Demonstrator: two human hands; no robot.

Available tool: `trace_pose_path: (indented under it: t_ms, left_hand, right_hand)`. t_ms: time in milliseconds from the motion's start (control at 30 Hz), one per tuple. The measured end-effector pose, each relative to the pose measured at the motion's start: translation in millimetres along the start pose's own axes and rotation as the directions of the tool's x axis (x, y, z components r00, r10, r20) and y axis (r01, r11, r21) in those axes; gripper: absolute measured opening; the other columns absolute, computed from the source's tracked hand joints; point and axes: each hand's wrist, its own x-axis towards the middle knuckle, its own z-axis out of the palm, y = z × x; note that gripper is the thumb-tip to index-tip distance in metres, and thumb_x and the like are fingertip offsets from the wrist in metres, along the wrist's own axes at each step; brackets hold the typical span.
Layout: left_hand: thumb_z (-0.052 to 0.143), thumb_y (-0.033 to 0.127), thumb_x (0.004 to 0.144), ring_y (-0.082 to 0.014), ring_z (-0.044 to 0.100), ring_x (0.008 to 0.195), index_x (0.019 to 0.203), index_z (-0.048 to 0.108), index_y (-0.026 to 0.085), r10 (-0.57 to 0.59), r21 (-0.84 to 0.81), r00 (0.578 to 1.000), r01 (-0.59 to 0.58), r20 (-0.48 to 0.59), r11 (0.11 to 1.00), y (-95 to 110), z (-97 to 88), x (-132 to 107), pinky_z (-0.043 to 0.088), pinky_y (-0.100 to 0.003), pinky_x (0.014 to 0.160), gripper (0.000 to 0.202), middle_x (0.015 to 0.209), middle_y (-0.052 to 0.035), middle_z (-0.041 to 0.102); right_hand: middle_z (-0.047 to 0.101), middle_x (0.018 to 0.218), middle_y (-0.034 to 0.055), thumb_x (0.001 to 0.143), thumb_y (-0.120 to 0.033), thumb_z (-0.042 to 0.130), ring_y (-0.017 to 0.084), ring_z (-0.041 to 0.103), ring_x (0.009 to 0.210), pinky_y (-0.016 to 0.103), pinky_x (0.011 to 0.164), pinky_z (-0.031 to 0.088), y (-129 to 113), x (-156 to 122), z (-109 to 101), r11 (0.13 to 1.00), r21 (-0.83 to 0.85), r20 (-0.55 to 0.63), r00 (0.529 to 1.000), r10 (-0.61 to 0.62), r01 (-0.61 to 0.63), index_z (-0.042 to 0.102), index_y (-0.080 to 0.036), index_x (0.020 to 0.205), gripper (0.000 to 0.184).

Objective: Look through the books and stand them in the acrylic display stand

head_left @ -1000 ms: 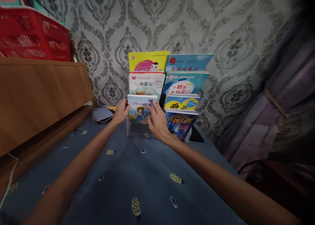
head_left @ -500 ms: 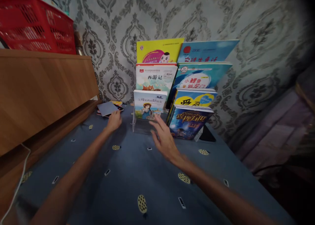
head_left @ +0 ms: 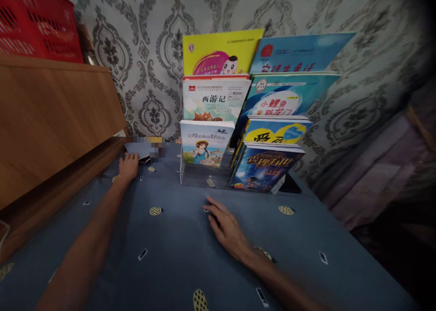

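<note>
My left hand [head_left: 128, 166] is at the near edge of a small stack at the back left, its fingertips against a thin grey-blue book [head_left: 140, 148]. Its fingers look laid on the edge rather than wrapped round it. Part of the stack is blurred. My right hand [head_left: 226, 229], fingers apart and holding nothing, is low over the table in front of a clear acrylic rack [head_left: 204, 177]. On the rack's left side stand a pale-blue book [head_left: 206, 143], a white one [head_left: 214, 97] and a yellow one [head_left: 221, 47]. A dark blue book [head_left: 264, 168] fronts the right column.
Behind the dark blue book stand a yellow-and-blue book [head_left: 277, 130], a teal one [head_left: 289, 93] and a blue one [head_left: 303, 52]. A wooden cabinet [head_left: 57, 129] carrying a red basket [head_left: 37, 25] borders the left. A dark flat object [head_left: 289, 184] lies right of the rack.
My left hand has shifted left along the stack's near edge. My right hand has drawn back from the front of the rack toward me. The view has moved slightly closer.
</note>
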Motion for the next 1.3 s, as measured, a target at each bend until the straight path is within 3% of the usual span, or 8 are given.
trace_pose_path:
  t_ms: [200,367,533,700,933,1033,1200,1300]
  left_hand:
    - [0.030,0.006,0.089,-0.0372,0.056,0.122,0.125,0.057,0.006,0.042,0.081,0.998,-0.045,0.036,0.996,3,-10.0,2,0.046,-0.050,0.095,0.046,0.124,-0.0276,0.063]
    - [0.028,0.005,0.092,-0.0354,0.059,0.119,0.121,0.061,0.006,0.109,0.128,0.990,-0.120,0.089,0.984,7,-24.2,-19,0.048,-0.046,0.095,0.044,0.122,-0.0258,0.065]
    - [0.030,0.003,0.093,-0.0310,0.059,0.125,0.128,0.059,0.010,0.172,0.160,0.971,-0.198,0.165,0.967,15,-37.6,-67,0.051,-0.041,0.097,0.045,0.130,-0.0217,0.063]
    - [0.035,0.001,0.093,-0.0304,0.068,0.111,0.124,0.062,0.006,0.240,0.172,0.933,-0.292,0.269,0.941,34,-53.1,-123,0.056,-0.041,0.089,0.041,0.120,-0.0221,0.069]
    - [0.045,-0.006,0.086,-0.0306,0.074,0.097,0.125,0.063,-0.004,0.445,0.229,0.813,-0.546,0.375,0.806,101,-95.9,-197,0.061,-0.037,0.078,0.043,0.110,-0.0285,0.071]
    - [0.051,-0.007,0.081,-0.0335,0.076,0.086,0.120,0.066,-0.006,0.536,0.239,0.776,-0.619,0.331,0.748,137,-101.0,-227,0.062,-0.037,0.066,0.041,0.105,-0.0320,0.072]
    - [0.056,-0.001,0.080,-0.0364,0.076,0.087,0.117,0.069,-0.003,0.661,0.241,0.741,-0.668,0.120,0.704,188,-88.0,-276,0.060,-0.034,0.057,0.040,0.102,-0.0310,0.073]
    - [0.055,0.006,0.084,-0.0379,0.075,0.094,0.115,0.070,-0.002,0.755,0.204,0.655,-0.735,-0.035,0.647,204,-87.7,-297,0.060,-0.037,0.061,0.035,0.105,-0.0306,0.073]
  right_hand:
    - [0.060,0.142,0.0118,0.096,-0.023,0.044,0.027,0.057,0.132,0.051,0.109,0.049,-4,1,-4,1.000,0.011,0.031,0.999,0.009,-0.010,0.067,-0.024,0.120,0.033]
    - [0.061,0.141,0.0123,0.097,-0.024,0.044,0.028,0.057,0.132,0.053,0.109,0.048,-4,1,-6,1.000,0.013,0.041,0.999,0.011,-0.012,0.068,-0.023,0.119,0.033]
    - [0.064,0.137,0.0134,0.095,-0.022,0.044,0.027,0.060,0.129,0.052,0.107,0.050,-2,2,-3,1.000,0.023,0.033,0.999,-0.014,0.013,0.069,-0.022,0.116,0.032]
    - [0.065,0.135,0.0137,0.095,-0.019,0.045,0.027,0.061,0.127,0.051,0.106,0.051,-5,2,-4,0.999,0.041,0.031,0.999,-0.024,0.023,0.070,-0.021,0.116,0.032]
    - [0.068,0.128,0.0143,0.094,-0.016,0.046,0.028,0.063,0.122,0.051,0.103,0.052,-10,4,-7,0.994,0.086,-0.015,0.998,-0.063,0.064,0.071,-0.021,0.113,0.031]
    - [0.071,0.124,0.0119,0.096,-0.017,0.045,0.026,0.065,0.119,0.050,0.101,0.053,-15,3,-11,0.988,0.120,-0.063,0.994,-0.089,0.096,0.071,-0.023,0.114,0.032]
    - [0.074,0.117,0.0102,0.097,-0.017,0.046,0.024,0.067,0.114,0.046,0.098,0.055,-26,-2,-21,0.965,0.161,-0.095,0.976,-0.194,0.207,0.071,-0.023,0.114,0.031]
    - [0.075,0.114,0.0122,0.097,-0.019,0.048,0.024,0.068,0.113,0.046,0.101,0.054,-34,-5,-25,0.948,0.173,-0.005,0.963,-0.271,0.267,0.070,-0.019,0.115,0.029]
